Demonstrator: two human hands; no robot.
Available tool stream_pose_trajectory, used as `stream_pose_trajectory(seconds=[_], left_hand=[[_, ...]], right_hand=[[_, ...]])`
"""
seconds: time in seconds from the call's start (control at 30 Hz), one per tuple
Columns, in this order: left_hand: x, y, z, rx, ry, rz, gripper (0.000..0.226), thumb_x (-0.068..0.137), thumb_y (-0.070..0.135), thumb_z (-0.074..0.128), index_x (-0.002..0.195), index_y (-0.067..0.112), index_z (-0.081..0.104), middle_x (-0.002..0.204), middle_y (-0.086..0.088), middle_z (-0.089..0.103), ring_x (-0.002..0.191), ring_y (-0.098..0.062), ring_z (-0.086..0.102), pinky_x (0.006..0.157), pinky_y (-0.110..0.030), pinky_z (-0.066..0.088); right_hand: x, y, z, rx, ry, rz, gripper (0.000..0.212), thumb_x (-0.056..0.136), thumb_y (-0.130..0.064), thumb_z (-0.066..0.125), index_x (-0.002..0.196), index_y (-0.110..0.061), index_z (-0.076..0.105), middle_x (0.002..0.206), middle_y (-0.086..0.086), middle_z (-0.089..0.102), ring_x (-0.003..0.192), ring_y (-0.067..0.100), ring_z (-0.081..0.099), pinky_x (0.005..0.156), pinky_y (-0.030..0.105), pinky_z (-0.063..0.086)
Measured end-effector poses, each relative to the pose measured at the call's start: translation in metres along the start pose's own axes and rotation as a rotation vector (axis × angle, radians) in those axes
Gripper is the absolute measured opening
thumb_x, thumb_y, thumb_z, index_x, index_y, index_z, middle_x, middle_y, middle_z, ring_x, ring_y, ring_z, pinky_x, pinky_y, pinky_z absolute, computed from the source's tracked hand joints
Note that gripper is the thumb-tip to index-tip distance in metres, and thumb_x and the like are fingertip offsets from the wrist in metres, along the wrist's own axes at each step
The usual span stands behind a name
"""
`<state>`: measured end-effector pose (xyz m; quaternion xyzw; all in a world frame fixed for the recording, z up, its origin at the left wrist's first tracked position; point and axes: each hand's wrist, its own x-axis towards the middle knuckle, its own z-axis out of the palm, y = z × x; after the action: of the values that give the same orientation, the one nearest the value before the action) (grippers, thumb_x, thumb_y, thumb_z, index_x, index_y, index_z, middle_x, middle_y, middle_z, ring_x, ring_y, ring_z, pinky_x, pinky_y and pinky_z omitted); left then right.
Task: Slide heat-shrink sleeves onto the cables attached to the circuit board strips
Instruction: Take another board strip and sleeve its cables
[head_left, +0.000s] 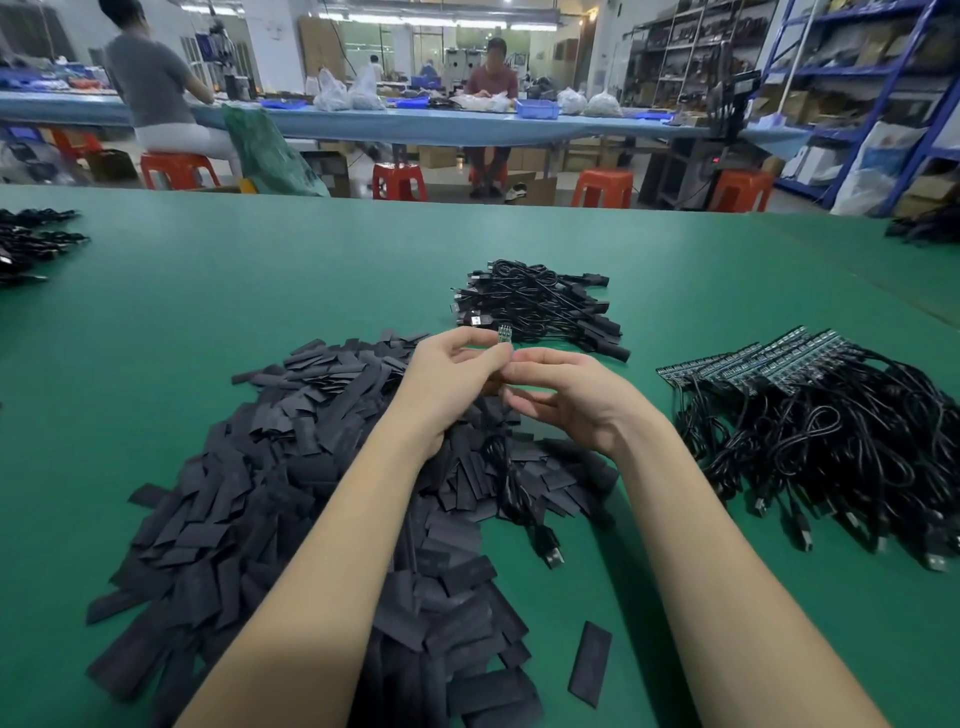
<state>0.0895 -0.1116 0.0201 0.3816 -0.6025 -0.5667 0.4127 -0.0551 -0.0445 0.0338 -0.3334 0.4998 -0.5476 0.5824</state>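
Observation:
Above a big heap of flat black heat-shrink sleeves (291, 499), my left hand (452, 382) pinches a small circuit board strip (504, 333) whose tip sticks up past the fingertips. My right hand (566, 397) meets it from the right, fingers curled at the strip's lower part; what they hold is hidden. The strip's black cable (524, 499) hangs down over the sleeves and ends in a USB plug (554, 557). A pile of bare strips with cables (810, 410) lies at the right. A pile of cables with black sleeves on them (540, 306) lies beyond my hands.
One loose sleeve (590, 663) lies alone on the green table (208, 291) near the front. More black cable bundles (31, 239) sit at the far left edge. Beyond the table are red stools, a blue workbench with people, and shelves.

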Motion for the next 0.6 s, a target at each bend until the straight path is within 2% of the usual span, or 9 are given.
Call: stream_pose_trajectory(seconds=[0.1, 0.13, 0.2, 0.23, 0.27, 0.33, 0.43, 0.53, 0.6], left_hand=[[-0.001, -0.001, -0.004, -0.074, 0.034, -0.002, 0.012, 0.09, 0.009, 0.074, 0.098, 0.018, 0.071, 0.083, 0.0, 0.078, 0.073, -0.014, 0.074, 0.075, -0.028, 0.06], [-0.001, -0.002, -0.006, -0.101, 0.037, -0.009, 0.013, 0.091, 0.005, 0.073, 0.097, 0.016, 0.07, 0.081, -0.001, 0.078, 0.073, -0.014, 0.074, 0.071, -0.025, 0.06], [-0.003, -0.003, -0.007, -0.137, 0.03, -0.027, 0.014, 0.091, 0.002, 0.072, 0.098, 0.014, 0.069, 0.077, -0.001, 0.077, 0.074, -0.016, 0.076, 0.067, -0.023, 0.06], [-0.004, -0.003, -0.008, -0.145, 0.028, -0.031, 0.014, 0.091, 0.002, 0.072, 0.098, 0.014, 0.068, 0.076, 0.0, 0.078, 0.074, -0.017, 0.076, 0.067, -0.023, 0.06], [-0.005, -0.003, -0.008, -0.152, 0.028, -0.032, 0.014, 0.091, 0.002, 0.072, 0.099, 0.013, 0.068, 0.076, 0.0, 0.078, 0.074, -0.018, 0.076, 0.068, -0.024, 0.061], [-0.005, -0.002, -0.008, -0.158, 0.035, -0.033, 0.015, 0.09, 0.001, 0.073, 0.101, 0.01, 0.067, 0.075, -0.003, 0.078, 0.071, -0.017, 0.076, 0.067, -0.023, 0.061], [-0.006, -0.002, -0.009, -0.122, 0.025, -0.033, 0.017, 0.088, 0.005, 0.076, 0.101, 0.008, 0.067, 0.077, -0.01, 0.077, 0.067, -0.017, 0.071, 0.064, -0.021, 0.058], [-0.006, -0.002, -0.011, -0.075, -0.004, -0.016, 0.017, 0.086, 0.01, 0.079, 0.1, 0.012, 0.07, 0.079, -0.01, 0.078, 0.07, -0.018, 0.067, 0.068, -0.024, 0.057], [-0.006, -0.001, -0.012, -0.08, -0.024, -0.01, 0.016, 0.085, 0.01, 0.08, 0.098, 0.014, 0.072, 0.083, -0.009, 0.078, 0.076, -0.019, 0.07, 0.074, -0.027, 0.058]], right_hand=[[0.006, 0.005, 0.0, -0.03, 0.042, -0.081, 0.018, 0.092, -0.001, 0.066, 0.11, -0.003, 0.071, 0.094, 0.01, 0.075, 0.08, 0.019, 0.073, 0.067, 0.021, 0.058], [0.009, 0.009, -0.002, -0.213, 0.143, -0.155, 0.015, 0.093, -0.004, 0.065, 0.106, -0.009, 0.073, 0.093, 0.005, 0.076, 0.079, 0.016, 0.07, 0.067, 0.021, 0.057], [0.018, 0.017, -0.007, -0.846, 0.398, -0.32, 0.02, 0.094, -0.014, 0.063, 0.108, -0.022, 0.075, 0.101, -0.008, 0.074, 0.085, 0.01, 0.064, 0.079, 0.023, 0.053], [0.02, 0.021, -0.009, -1.074, 0.432, -0.355, 0.026, 0.094, -0.018, 0.062, 0.115, -0.028, 0.073, 0.11, -0.011, 0.072, 0.092, 0.012, 0.063, 0.088, 0.026, 0.051], [0.021, 0.025, -0.01, -1.185, 0.403, -0.35, 0.031, 0.094, -0.021, 0.061, 0.122, -0.031, 0.07, 0.118, -0.01, 0.07, 0.101, 0.016, 0.062, 0.094, 0.03, 0.049], [0.023, 0.031, -0.011, -1.255, 0.316, -0.322, 0.035, 0.094, -0.025, 0.061, 0.128, -0.033, 0.067, 0.121, -0.004, 0.069, 0.11, 0.023, 0.06, 0.096, 0.035, 0.049], [0.023, 0.034, -0.01, -1.287, 0.312, -0.328, 0.028, 0.09, -0.025, 0.065, 0.114, -0.036, 0.074, 0.099, -0.011, 0.072, 0.094, 0.017, 0.059, 0.088, 0.032, 0.052], [0.023, 0.03, -0.012, -1.154, 0.339, -0.311, 0.02, 0.085, -0.019, 0.073, 0.1, -0.032, 0.075, 0.086, -0.016, 0.07, 0.072, 0.006, 0.058, 0.076, 0.022, 0.05], [0.022, 0.027, -0.014, -1.084, 0.352, -0.301, 0.021, 0.083, -0.016, 0.076, 0.096, -0.031, 0.073, 0.078, -0.017, 0.066, 0.066, -0.002, 0.058, 0.062, 0.008, 0.043]])
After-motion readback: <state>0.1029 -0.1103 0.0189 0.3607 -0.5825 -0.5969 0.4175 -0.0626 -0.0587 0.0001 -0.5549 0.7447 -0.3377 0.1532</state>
